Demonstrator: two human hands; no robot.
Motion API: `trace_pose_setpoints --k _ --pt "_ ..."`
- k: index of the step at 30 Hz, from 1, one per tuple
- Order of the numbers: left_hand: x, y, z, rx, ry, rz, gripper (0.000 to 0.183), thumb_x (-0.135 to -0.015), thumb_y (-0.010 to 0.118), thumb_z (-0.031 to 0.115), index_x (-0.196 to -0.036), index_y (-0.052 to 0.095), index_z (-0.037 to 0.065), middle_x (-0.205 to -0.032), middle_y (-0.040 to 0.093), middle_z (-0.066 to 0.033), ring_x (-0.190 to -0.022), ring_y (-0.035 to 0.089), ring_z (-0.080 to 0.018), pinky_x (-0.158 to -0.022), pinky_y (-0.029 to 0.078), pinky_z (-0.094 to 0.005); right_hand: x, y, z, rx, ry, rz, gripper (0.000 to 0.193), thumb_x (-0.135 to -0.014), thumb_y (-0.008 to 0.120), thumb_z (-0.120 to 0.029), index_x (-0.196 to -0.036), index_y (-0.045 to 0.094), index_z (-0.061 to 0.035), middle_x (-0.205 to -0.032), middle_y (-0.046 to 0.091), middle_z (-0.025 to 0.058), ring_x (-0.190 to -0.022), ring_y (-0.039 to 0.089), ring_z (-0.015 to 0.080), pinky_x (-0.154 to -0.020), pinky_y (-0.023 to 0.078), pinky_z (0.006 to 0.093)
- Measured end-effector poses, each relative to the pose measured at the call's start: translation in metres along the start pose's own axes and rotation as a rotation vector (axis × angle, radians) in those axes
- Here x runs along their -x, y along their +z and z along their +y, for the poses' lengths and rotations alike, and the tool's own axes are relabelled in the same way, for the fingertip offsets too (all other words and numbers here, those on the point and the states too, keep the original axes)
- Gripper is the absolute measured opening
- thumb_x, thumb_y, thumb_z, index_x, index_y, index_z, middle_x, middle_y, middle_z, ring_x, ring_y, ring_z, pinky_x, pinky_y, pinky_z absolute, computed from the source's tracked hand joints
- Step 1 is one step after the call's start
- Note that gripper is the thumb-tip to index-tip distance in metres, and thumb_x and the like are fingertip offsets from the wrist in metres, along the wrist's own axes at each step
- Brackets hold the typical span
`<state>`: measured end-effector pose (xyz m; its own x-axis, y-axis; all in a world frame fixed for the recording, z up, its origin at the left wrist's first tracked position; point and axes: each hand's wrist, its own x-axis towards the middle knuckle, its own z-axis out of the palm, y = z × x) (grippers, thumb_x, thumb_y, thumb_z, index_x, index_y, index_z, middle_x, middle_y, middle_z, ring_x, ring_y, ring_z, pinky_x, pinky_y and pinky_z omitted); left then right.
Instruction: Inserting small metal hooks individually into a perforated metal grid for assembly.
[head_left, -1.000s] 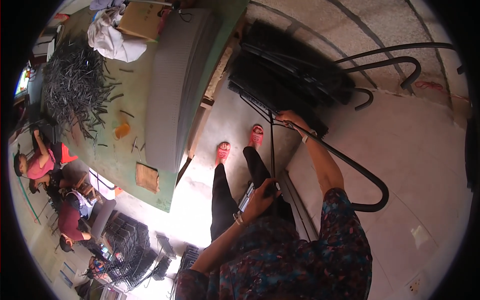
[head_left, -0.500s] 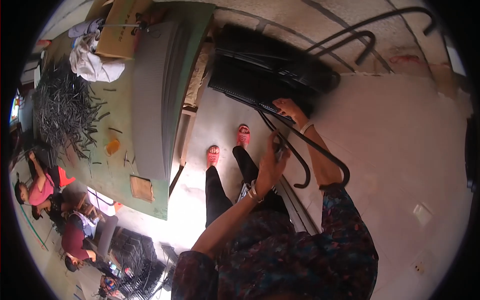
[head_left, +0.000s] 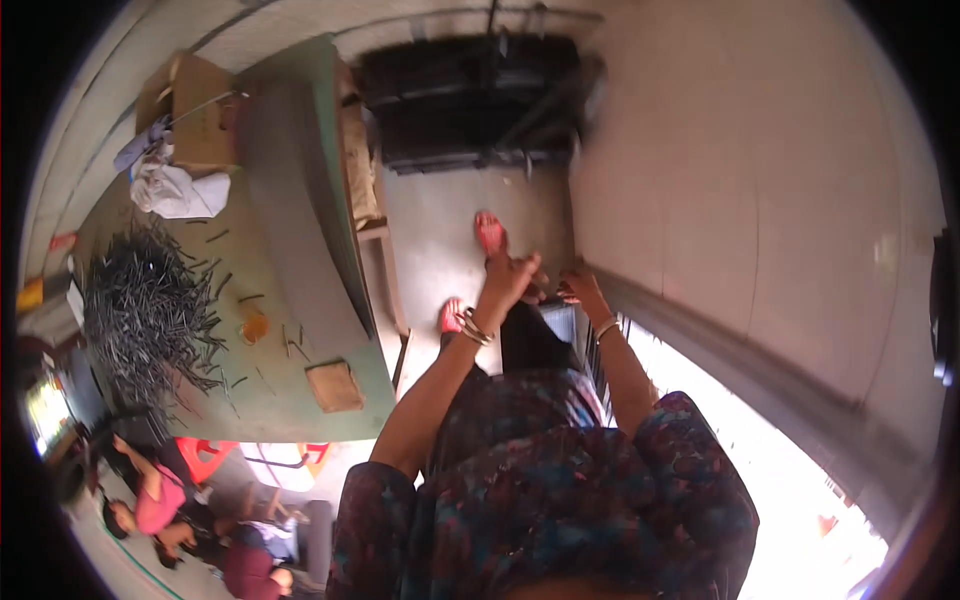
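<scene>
My left hand (head_left: 512, 287) hangs in front of my dark trousers, its fingers loosely apart with nothing visible in them. Close to its right is my right hand (head_left: 582, 288), fingers slightly bent and apart, also without a visible object. Both hands are a little blurred. Beyond my feet, black folded bundles (head_left: 475, 105) lie stacked against the far wall, out of reach of either hand. Thin rods show at their upper edge, but motion blur hides their details.
At left, a green-topped table (head_left: 290, 405) carries a pile of short black strips (head_left: 150, 310), a grey sheet stack (head_left: 290, 190), white cloth (head_left: 180, 190) and a cardboard box (head_left: 205, 115). Two people sit at lower left. A pale wall (head_left: 740, 200) stands at right.
My right hand has come away from the black bundle and back toward my body. The hooked black rods near my hands are gone from there. My view has turned, and the bundles now appear farther off.
</scene>
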<state>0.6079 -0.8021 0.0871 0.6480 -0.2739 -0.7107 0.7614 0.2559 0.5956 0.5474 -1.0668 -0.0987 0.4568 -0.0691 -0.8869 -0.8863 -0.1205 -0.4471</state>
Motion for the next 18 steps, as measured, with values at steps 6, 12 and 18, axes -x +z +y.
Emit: trace_pose_setpoints --k 6,12,18 --pt "0.09 -0.069 -0.063 -0.025 0.244 0.2 0.041 -0.092 0.062 0.027 -0.127 0.052 0.007 -0.062 0.058 -0.0028 -0.042 0.042 -0.006 -0.036 0.033 -0.02 0.147 0.035 0.137 0.021 0.005 0.043 0.031 -0.093 0.056 -0.034 -0.105 0.063 -0.006 -0.081 0.066 0.0039 -0.068 0.067 0.0153 -0.058 0.052 0.029" --pt "0.146 -0.109 -0.15 -0.332 -0.066 0.035 0.03 -0.093 0.061 0.025 -0.114 0.061 0.004 -0.066 0.064 -0.0074 -0.042 0.05 -0.0079 -0.038 0.039 -0.0209 0.245 0.046 0.28 -0.317 0.096 0.228 0.029 -0.094 0.056 -0.031 -0.103 0.062 -0.0037 -0.078 0.067 0.0067 -0.064 0.068 0.0185 -0.052 0.052 0.0286" --pt "0.19 -0.137 -0.196 -0.272 -0.086 0.114 0.021 -0.093 0.06 0.021 -0.108 0.065 0.006 -0.072 0.067 -0.008 -0.046 0.055 -0.0109 -0.041 0.044 -0.0228 0.311 0.02 0.381 -0.643 0.106 0.628 0.07 -0.085 0.065 -0.048 -0.124 0.046 0.0078 -0.103 0.06 0.016 -0.087 0.065 0.0256 -0.071 0.054 0.0383"
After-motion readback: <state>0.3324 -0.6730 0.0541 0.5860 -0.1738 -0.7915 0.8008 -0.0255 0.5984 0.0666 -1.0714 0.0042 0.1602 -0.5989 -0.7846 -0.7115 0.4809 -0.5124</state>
